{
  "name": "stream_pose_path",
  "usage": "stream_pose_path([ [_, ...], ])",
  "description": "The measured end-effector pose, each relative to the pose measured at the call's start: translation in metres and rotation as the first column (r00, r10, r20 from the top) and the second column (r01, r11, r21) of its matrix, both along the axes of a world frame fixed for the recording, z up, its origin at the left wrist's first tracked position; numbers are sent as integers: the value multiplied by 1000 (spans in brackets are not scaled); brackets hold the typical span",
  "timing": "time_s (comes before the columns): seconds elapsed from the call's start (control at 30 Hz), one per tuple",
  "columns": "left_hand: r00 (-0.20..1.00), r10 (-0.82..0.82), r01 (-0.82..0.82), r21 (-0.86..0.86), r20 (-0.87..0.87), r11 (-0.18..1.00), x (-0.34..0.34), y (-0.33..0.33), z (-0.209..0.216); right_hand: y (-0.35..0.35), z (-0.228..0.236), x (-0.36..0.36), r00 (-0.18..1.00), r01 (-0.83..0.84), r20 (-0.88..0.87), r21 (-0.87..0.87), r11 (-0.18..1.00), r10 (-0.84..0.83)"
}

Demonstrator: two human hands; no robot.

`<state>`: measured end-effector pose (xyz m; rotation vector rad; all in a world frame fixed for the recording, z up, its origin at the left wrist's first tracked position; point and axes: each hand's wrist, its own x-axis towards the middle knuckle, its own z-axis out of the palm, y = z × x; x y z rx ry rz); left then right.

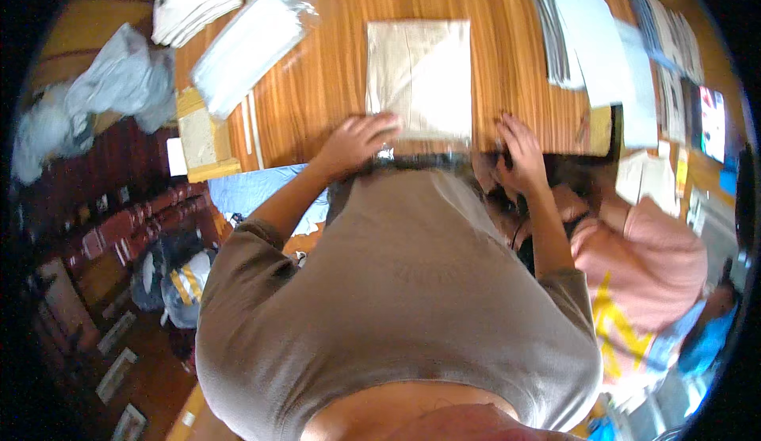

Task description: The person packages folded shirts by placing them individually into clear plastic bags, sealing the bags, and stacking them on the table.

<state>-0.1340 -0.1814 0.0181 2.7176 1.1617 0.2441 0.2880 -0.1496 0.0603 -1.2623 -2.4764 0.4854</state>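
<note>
Lying flat on the wooden table, the beige folded packet stretches away from the person, its near end sitting between the two hands by the table edge. Left hand has its fingertips resting at the near left corner, fingers extended, not clenched around anything. Right hand is off to the right of the packet, near it but apart, fingers loose at the table edge, nothing visibly grasped.
</note>
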Motion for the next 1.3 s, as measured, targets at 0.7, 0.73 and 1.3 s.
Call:
stream_pose_path([
  [0.7, 453, 612, -767, -67, 648, 638, 32, 166, 170, 94, 37, -159, 528, -135, -662, -685, 716, -533],
  [0.73, 538, 625, -757, -2, 565, 653, 50, 163, 146, 86, 25, -150, 534, -132, -505, -842, 524, -678],
  [1.3, 966, 156, -128, -145, 204, 981, 142, 101, 47, 91, -19, -44, 569, -174, -518, -835, 522, -639],
])
